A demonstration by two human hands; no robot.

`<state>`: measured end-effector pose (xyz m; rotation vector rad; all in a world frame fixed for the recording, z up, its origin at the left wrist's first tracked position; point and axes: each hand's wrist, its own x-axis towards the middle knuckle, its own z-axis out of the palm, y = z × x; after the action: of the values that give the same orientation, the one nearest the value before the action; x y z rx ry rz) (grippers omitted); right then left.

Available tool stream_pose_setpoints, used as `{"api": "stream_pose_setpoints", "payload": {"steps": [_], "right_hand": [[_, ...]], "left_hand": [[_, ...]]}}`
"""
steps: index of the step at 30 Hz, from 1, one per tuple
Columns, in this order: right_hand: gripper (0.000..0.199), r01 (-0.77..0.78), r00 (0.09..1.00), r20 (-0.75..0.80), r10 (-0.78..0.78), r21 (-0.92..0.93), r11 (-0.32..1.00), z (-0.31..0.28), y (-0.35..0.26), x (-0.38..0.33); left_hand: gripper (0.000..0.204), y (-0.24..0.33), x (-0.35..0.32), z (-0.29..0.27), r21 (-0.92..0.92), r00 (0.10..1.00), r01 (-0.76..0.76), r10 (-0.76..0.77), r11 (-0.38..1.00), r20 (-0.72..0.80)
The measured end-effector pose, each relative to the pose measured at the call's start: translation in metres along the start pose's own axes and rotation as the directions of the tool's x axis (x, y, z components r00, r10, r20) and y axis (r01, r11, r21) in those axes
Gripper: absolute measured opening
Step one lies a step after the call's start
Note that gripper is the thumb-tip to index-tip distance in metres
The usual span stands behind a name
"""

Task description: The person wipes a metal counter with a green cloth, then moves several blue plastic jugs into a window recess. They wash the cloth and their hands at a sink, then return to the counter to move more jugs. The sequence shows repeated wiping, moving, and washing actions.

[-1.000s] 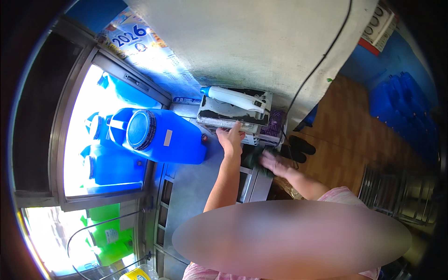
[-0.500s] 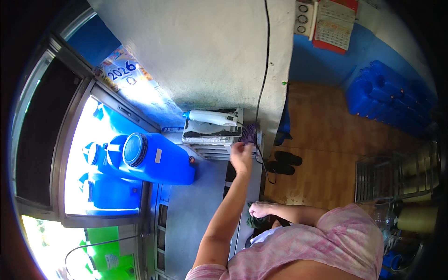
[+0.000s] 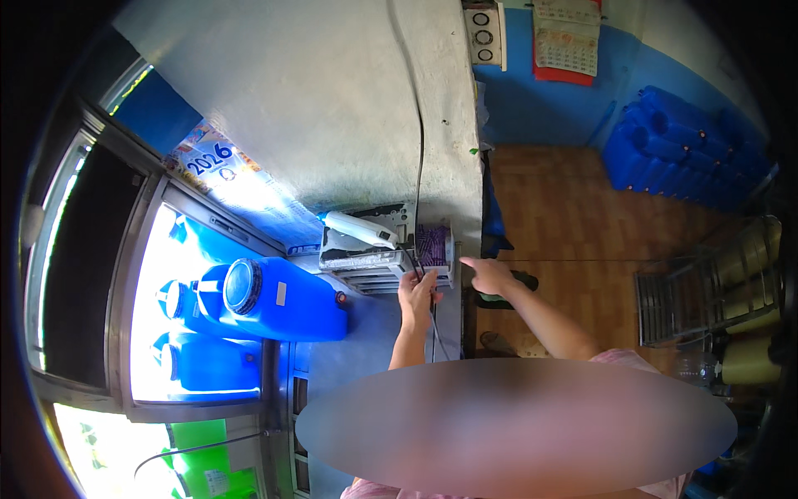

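Head view shows left hand with grip closed round dark cable at mid-frame, likely light and bendy, best pinched near white handheld tool; can't tell right hand grip.

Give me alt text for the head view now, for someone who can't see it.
A person's left hand is at a dark cord, the right hand apart to its right; a white tool lies on a box, and a blue jug sits farther left.
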<state>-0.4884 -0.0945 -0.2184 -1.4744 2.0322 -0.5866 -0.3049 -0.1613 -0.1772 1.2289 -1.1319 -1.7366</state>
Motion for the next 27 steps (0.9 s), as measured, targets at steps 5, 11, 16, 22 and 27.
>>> {"api": "stream_pose_setpoints", "payload": {"steps": [5,11,16,22,27], "right_hand": [[0.048,0.101,0.982,0.161,-0.095,-0.034,0.994,0.022,-0.06,0.069],[0.046,0.114,0.927,0.366,-0.078,-0.077,0.991,0.036,-0.026,0.076],[0.037,-0.018,0.879,0.464,0.113,-0.204,0.979,0.078,0.035,0.077],[0.039,0.506,0.652,0.719,-0.241,-0.177,0.844,0.132,0.026,0.13],[0.037,0.114,0.852,0.514,-0.103,0.011,0.993,0.147,0.014,0.137]], "left_hand": [[0.087,0.01,0.0,-0.014,-0.079,0.978,0.165,-0.173,0.983,-0.113],[0.096,0.008,0.006,-0.02,-0.19,0.97,0.226,-0.239,0.955,-0.052],[0.095,0.013,0.001,-0.023,-0.234,0.969,0.241,-0.248,0.942,0.002],[0.093,0.015,-0.004,-0.027,-0.299,0.965,0.237,-0.259,0.924,-0.034],[0.085,-0.002,0.006,-0.026,-0.42,0.966,0.224,-0.258,0.879,-0.024]]}}
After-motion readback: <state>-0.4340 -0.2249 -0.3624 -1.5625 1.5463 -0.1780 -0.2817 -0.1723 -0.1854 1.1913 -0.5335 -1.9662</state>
